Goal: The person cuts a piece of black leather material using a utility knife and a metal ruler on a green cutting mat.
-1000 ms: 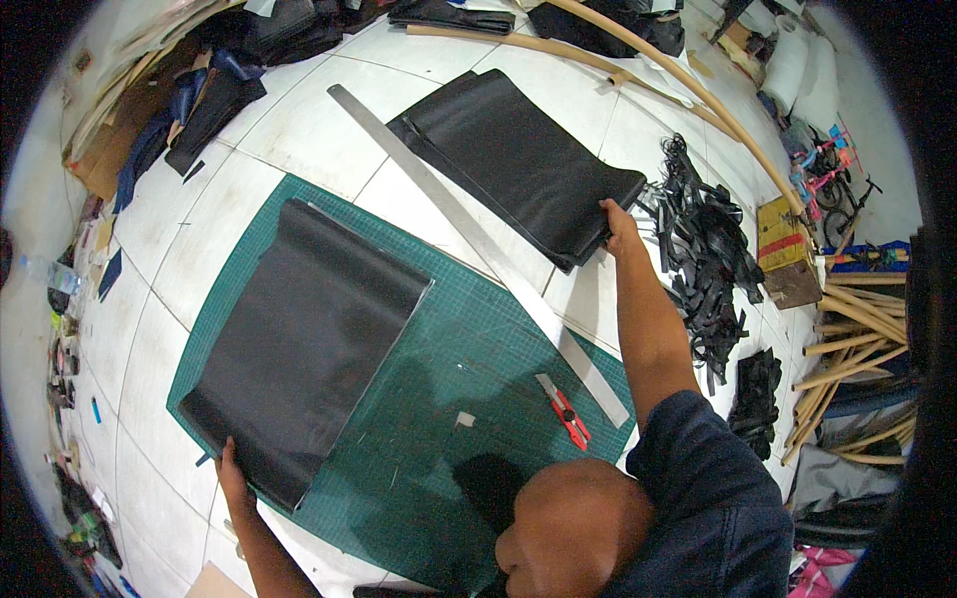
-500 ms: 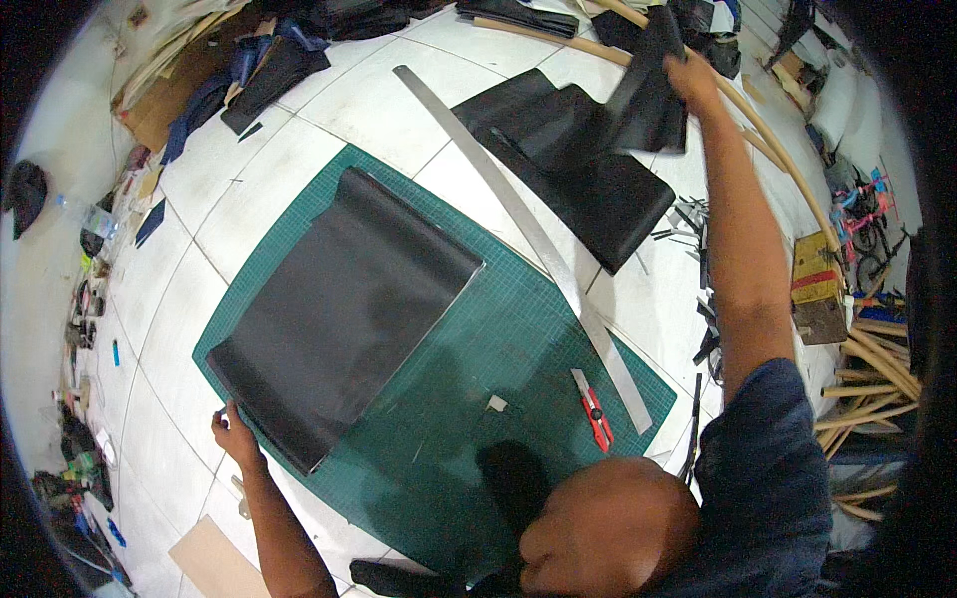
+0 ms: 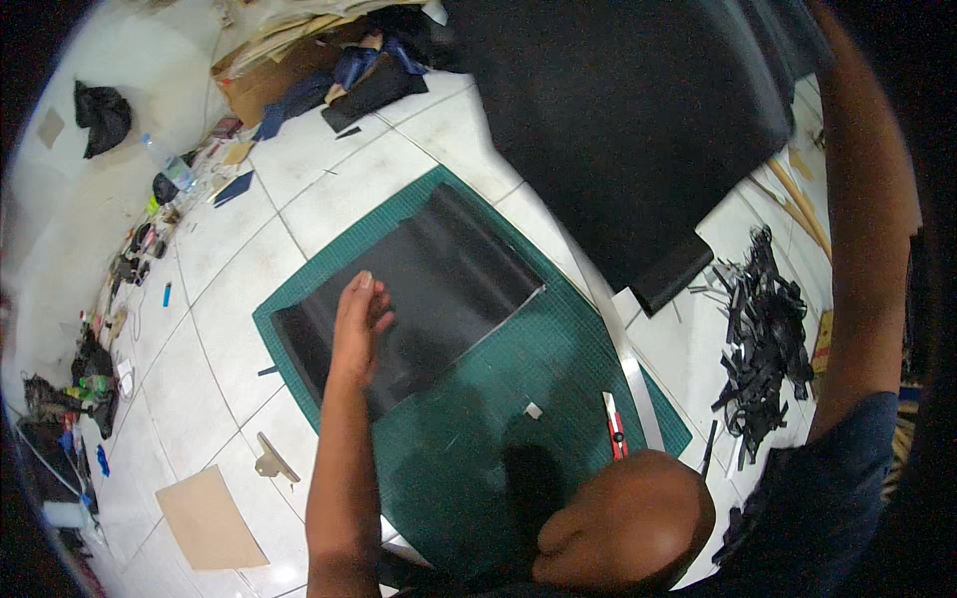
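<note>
A green cutting mat lies on the tiled floor, with a curling black sheet across its far left part. Over that sheet is my left hand, its fingers loosely bent and apart, holding nothing. A second, larger black sheet is lifted high at the top right and blurred at its edge. My right forearm reaches up along this sheet's right side; the hand itself lies beyond the visible picture. A long metal ruler is partly covered by the raised sheet. Near it rests a red utility knife.
Black strip offcuts are heaped at the right. On the left floor are a tan board, a metal clip-like piece and clutter along the wall, including a plastic bottle. Dark scraps lie at the back.
My left hand has moved from the mat's left edge to above the sheet on it. The other black sheet has been raised toward me with my right arm. The view has shifted.
</note>
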Demonstrator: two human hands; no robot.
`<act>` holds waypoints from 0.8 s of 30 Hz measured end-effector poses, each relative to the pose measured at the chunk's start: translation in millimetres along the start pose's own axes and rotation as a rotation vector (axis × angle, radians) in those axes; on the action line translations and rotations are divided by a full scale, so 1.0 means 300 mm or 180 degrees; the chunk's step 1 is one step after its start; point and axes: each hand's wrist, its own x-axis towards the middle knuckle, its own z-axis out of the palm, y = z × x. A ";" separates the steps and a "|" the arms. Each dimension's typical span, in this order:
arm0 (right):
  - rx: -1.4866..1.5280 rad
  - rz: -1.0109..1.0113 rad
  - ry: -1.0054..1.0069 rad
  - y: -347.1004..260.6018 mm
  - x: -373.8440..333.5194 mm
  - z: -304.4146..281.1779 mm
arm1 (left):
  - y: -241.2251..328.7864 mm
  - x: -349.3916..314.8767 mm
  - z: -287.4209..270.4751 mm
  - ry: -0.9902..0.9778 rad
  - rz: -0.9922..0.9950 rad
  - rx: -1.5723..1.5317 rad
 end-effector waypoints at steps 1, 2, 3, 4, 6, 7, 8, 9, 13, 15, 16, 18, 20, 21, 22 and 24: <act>0.0123 0.0018 -0.0082 -0.044 -0.009 0.005 | -0.008 0.010 0.024 0.0020 -0.0123 -0.0285; 0.0347 0.0052 -0.0187 -0.051 -0.008 0.028 | -0.023 0.017 0.024 0.0118 -0.0262 -0.0526; 0.0537 0.0090 -0.0276 -0.053 -0.005 0.057 | -0.034 0.023 0.017 0.0211 -0.0399 -0.0768; 0.0771 0.0150 -0.0360 -0.057 -0.005 0.082 | -0.045 0.022 -0.013 0.0111 -0.0182 -0.1010; 0.1216 0.0311 -0.0497 -0.031 0.003 0.127 | -0.060 -0.007 -0.133 -0.0078 0.0241 -0.1417; 0.1411 0.0424 -0.0554 -0.025 0.008 0.146 | -0.052 -0.017 -0.194 -0.0004 0.0388 -0.1757; 0.1596 0.0627 -0.0628 0.003 0.008 0.179 | -0.053 -0.033 -0.262 0.0082 0.0491 -0.2102; 0.1782 0.0866 -0.0673 0.046 -0.003 0.205 | -0.036 -0.063 -0.330 0.0021 0.0539 -0.1954; 0.1144 0.0719 -0.0790 0.319 -0.075 0.491 | 0.064 -0.187 -0.608 0.0277 0.0361 -0.1074; 0.1092 0.0751 -0.1015 0.502 -0.097 0.618 | 0.041 -0.146 -0.600 0.0354 0.0160 -0.0389; 0.1307 0.1081 -0.1397 0.566 -0.110 0.679 | 0.043 -0.127 -0.600 0.0405 0.0074 -0.0029; 0.1493 0.1673 -0.1431 0.723 -0.154 0.837 | -0.012 -0.063 -0.616 0.0545 -0.0065 0.0249; 0.1796 0.2006 -0.1464 0.818 -0.203 0.973 | -0.089 -0.001 -0.662 0.0504 -0.0158 0.0218; 0.1872 0.2082 -0.1511 0.899 -0.230 1.035 | -0.126 0.020 -0.661 0.0548 -0.0198 0.0267; 0.1933 0.2171 -0.1552 0.977 -0.258 1.079 | -0.166 0.039 -0.654 0.0576 -0.0247 0.0307; 0.1358 0.2157 -0.1381 1.003 -0.302 1.146 | -0.206 0.043 -0.667 0.0742 -0.0337 0.0617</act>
